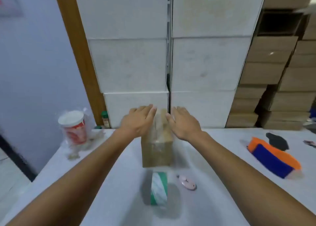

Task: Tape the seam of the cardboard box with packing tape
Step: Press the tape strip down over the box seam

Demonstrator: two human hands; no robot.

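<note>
No text, brand or number can be read anywhere. The red and white cup near the left edge of the table carries a printed design, but it is too blurred to make out letters. The roll of tape near the front edge shows only green and white stripes. The cardboard box and the white boxes behind the table show no readable marking.
</note>
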